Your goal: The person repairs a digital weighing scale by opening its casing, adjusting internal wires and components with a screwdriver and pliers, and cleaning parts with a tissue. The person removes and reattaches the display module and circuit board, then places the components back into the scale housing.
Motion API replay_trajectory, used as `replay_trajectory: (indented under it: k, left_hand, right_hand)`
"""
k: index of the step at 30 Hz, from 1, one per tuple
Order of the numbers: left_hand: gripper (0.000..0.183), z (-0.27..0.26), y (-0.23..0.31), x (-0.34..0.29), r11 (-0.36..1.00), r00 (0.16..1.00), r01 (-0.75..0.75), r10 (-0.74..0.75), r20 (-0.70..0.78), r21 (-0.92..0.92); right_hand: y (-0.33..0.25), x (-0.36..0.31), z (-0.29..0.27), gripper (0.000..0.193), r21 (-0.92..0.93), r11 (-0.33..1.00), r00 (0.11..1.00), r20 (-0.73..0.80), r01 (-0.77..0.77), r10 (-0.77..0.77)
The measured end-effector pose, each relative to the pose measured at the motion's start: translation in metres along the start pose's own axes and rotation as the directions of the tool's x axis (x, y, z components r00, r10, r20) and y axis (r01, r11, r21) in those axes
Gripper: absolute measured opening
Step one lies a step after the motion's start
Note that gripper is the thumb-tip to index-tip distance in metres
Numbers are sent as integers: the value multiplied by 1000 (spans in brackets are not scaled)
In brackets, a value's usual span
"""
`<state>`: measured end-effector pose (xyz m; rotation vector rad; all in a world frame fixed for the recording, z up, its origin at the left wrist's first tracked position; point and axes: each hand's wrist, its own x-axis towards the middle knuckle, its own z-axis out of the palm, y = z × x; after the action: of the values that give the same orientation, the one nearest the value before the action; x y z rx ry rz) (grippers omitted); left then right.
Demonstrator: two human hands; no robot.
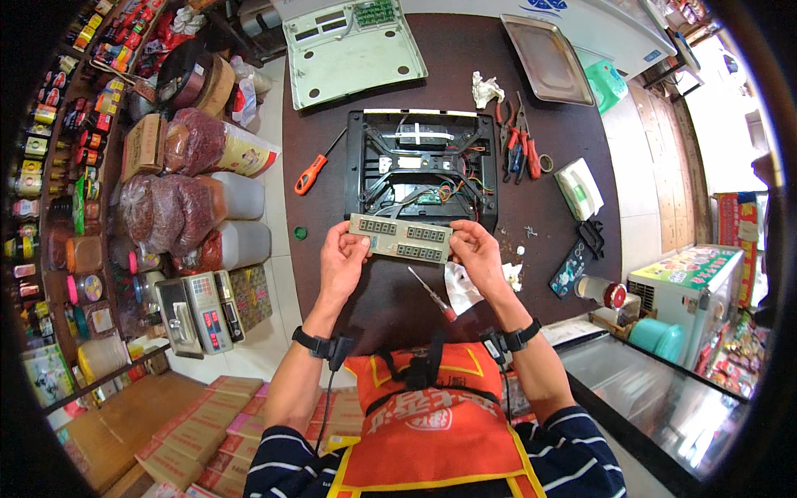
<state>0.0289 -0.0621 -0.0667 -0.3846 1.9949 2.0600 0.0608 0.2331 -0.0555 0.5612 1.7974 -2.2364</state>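
A flat display circuit board (401,236) with several dark digit windows is held up between my two hands. My left hand (343,259) pinches its left end, thumb on the front face. At the other end, my right hand (477,253) grips the right edge between thumb and fingers. Just beyond the board lies the opened black scale body (422,166), its frame, wires and a small green board showing inside. Below the board a thin screwdriver (432,293) with a red end rests on the dark table, beside a crumpled white tissue (462,286) near my right wrist.
On the dark table (332,282) lie an orange screwdriver (310,174), several pliers (519,141), a metal tray (548,60), a pale casing cover (355,58), a tissue pack (579,190) and loose screws (530,231). A red-lidded jar (599,291) stands at the right edge.
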Motion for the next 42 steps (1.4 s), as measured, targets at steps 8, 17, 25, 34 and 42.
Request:
replay_trajectory:
  k: [8,17,25,34,42]
  left_hand:
    - [44,12,23,0,992,997,-62,67,41,-108]
    - [52,14,27,5,983,995,-71,82,57,-170]
    - [67,23,27,5,977,994,-93,101,32,-190]
    - [72,27,30,9,966,988,-86,115,106,-245]
    - [83,32,30,8,971,982,-157,173,76,-181]
  right_hand:
    - [-14,-2,4,28,94,996,1000,-12,-6,7]
    - [-14,-4,7,28,119,993,1000,-10,20,-19]
    - [-3,1,5,28,146,989,999,32,13,-18]
    - [-10,-4,19,40,253,964,989,143,-80,44]
    - [-12,5,35,43,145,989,995,99,-29,15]
